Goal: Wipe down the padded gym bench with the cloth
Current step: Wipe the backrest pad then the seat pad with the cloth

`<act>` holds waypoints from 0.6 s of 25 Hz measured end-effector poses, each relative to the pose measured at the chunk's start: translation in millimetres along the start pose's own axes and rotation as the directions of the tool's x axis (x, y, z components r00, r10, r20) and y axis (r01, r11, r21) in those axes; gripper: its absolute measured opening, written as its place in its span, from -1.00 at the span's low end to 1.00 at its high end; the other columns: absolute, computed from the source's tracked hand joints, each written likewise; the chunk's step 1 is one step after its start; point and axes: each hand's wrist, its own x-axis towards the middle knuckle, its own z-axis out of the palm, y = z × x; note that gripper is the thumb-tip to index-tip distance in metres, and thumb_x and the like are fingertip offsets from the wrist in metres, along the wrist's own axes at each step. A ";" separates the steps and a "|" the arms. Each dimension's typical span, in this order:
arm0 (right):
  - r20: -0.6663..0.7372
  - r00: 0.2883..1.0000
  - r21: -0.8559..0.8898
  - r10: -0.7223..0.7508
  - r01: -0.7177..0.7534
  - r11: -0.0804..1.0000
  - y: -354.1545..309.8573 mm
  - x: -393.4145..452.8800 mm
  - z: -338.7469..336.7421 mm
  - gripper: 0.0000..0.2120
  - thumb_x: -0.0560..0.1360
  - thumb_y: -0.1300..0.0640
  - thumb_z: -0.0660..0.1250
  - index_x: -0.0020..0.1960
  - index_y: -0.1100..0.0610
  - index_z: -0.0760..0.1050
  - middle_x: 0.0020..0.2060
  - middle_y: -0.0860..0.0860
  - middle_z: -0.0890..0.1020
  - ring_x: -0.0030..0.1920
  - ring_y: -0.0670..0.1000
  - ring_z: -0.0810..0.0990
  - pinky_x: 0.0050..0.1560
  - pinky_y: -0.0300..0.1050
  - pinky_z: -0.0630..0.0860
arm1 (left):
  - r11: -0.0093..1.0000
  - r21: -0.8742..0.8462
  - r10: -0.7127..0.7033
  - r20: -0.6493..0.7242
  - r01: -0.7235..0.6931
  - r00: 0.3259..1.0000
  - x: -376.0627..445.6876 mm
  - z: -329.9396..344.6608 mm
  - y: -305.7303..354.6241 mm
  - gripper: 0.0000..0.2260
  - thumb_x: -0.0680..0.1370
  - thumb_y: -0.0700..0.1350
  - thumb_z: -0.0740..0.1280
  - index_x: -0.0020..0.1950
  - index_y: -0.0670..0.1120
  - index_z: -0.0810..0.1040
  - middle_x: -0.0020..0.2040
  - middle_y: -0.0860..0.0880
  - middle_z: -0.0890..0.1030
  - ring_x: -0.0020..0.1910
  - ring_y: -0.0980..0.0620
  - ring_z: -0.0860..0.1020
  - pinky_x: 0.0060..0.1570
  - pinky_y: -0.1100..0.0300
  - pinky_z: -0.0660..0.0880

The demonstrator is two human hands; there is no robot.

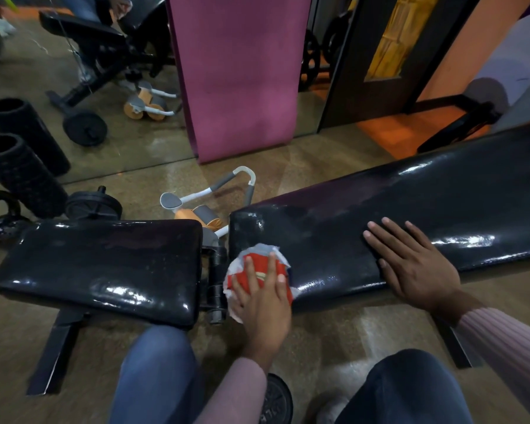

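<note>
The black padded gym bench has two pads: a seat pad on the left and a long back pad rising to the right. A red and white cloth lies on the near left corner of the back pad, by the gap between the pads. My left hand presses flat on the cloth with straight fingers. My right hand rests flat on the back pad's near edge, fingers spread, holding nothing.
An orange and grey ab roller lies on the floor behind the gap. Black foam rollers, a dumbbell and a kettlebell sit at the left. A purple mat leans on the mirror. A weight plate lies by my knees.
</note>
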 end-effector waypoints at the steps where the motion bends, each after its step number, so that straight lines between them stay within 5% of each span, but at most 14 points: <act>1: 0.001 1.000 0.002 0.001 -0.001 1.000 0.0 -0.9 0.2 -0.51 0.61 0.03 0.00 0.47 0.18 0.33 0.47 0.11 0.35 0.49 0.14 0.27 0.44 0.21 0.23 | 0.997 0.033 0.064 0.003 -0.064 0.998 -8.8 3.8 7.7 -0.57 0.61 0.20 -0.14 0.49 0.37 -0.06 0.58 0.06 -0.15 0.52 -0.21 -0.19 0.41 -0.28 -0.11; 5: 0.016 1.000 0.009 0.009 -0.009 1.000 0.2 0.5 -1.7 -0.51 0.63 0.00 -0.05 0.48 0.16 0.31 0.47 0.11 0.34 0.50 0.14 0.26 0.45 0.21 0.22 | 0.981 0.057 0.180 0.061 -0.183 0.982 37.4 -0.8 27.4 -0.59 0.62 0.20 -0.11 0.48 0.38 -0.06 0.57 0.09 -0.15 0.52 -0.21 -0.22 0.42 -0.31 -0.16; 11: 0.096 0.995 -0.007 0.007 -0.006 1.000 -0.6 1.0 -5.6 -0.49 0.61 0.00 -0.02 0.52 0.09 0.24 0.52 0.06 0.27 0.53 0.12 0.20 0.46 0.21 0.19 | 0.996 -0.028 -0.079 0.044 0.080 0.996 21.5 -4.9 18.2 -0.58 0.63 0.18 -0.07 0.49 0.36 -0.06 0.58 0.09 -0.17 0.52 -0.19 -0.20 0.41 -0.30 -0.11; 15: 0.142 0.990 0.028 0.000 -0.004 1.000 -4.9 10.5 -19.9 -0.46 0.59 -0.01 0.00 0.56 0.01 0.13 0.56 0.02 0.15 0.56 0.09 0.09 0.49 0.17 0.11 | 0.993 0.052 0.100 0.071 -0.103 0.992 14.7 0.5 35.2 -0.58 0.63 0.20 -0.10 0.48 0.38 -0.09 0.57 0.10 -0.20 0.52 -0.22 -0.24 0.39 -0.34 -0.13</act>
